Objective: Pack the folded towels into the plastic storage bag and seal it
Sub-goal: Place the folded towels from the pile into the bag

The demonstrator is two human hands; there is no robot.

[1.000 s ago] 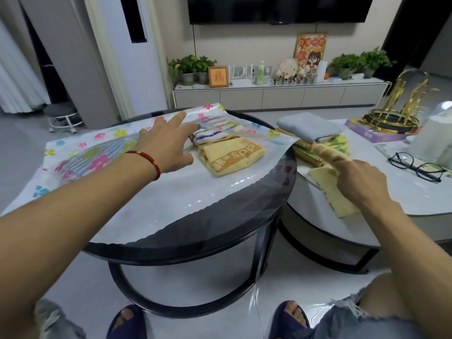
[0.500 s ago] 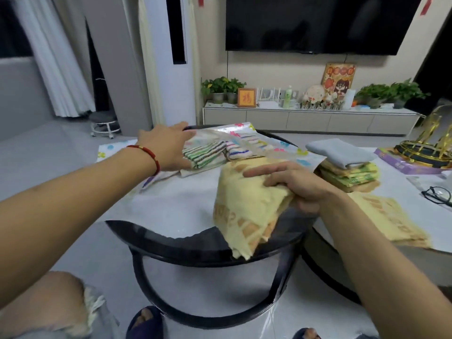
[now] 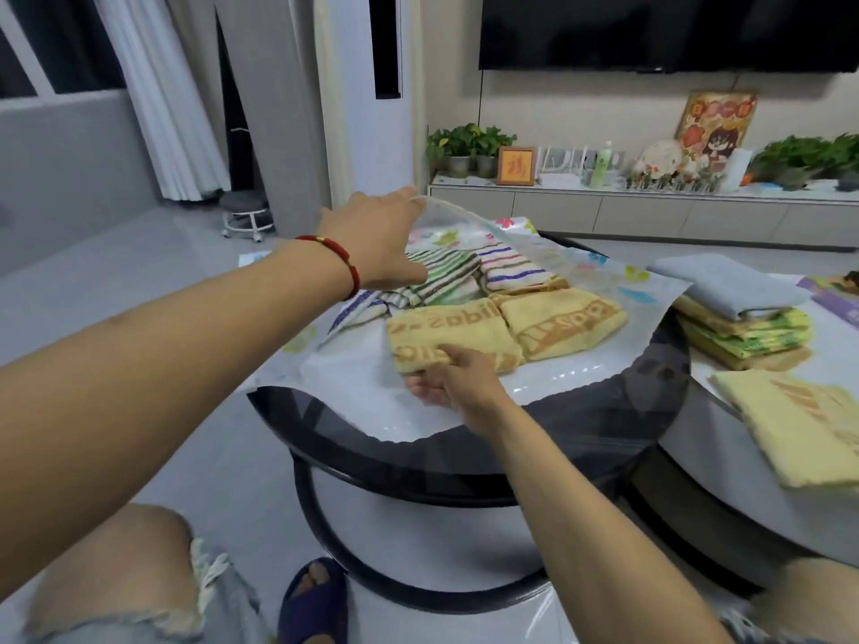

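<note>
A flower-printed plastic storage bag lies on the round black glass table. My left hand holds its clear upper layer lifted at the far edge. Inside lie a green-striped towel, a purple-striped towel and two folded yellow towels, one in front and one to its right. My right hand grips the front yellow towel at its near edge, inside the bag's mouth.
On the white table to the right stands a stack of folded towels with a grey one on top. A loose yellow towel lies nearer me. A TV cabinet with plants runs along the far wall.
My right hand has carried the yellow towel into the bag and laid it flat beside the other yellow one. My left hand has raised the bag's top layer higher.
</note>
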